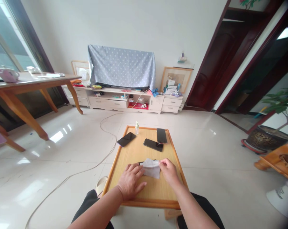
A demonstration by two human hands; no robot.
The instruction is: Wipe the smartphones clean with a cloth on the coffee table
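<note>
A light grey cloth (151, 168) lies over a dark, flat thing, likely a phone, of which only a black edge shows at the cloth's upper left. My right hand (169, 171) pinches the cloth's right corner between thumb and fingers. Spread flat, my left hand (131, 180) rests on the small wooden table (158, 194), its fingertips at the cloth's left side. Farther up the tabletop are three dark phones: one at the left (126, 139), one in the middle (153, 145) and one at the upper right (161, 135). The last two touch or nearly touch.
A small clear spray bottle (137, 128) stands at the table's far edge. Along the wall runs a low white cabinet (155, 103) with a cloth-covered screen (122, 66). A cable (86, 170) crosses the floor at left. A potted plant (268, 138) stands at right.
</note>
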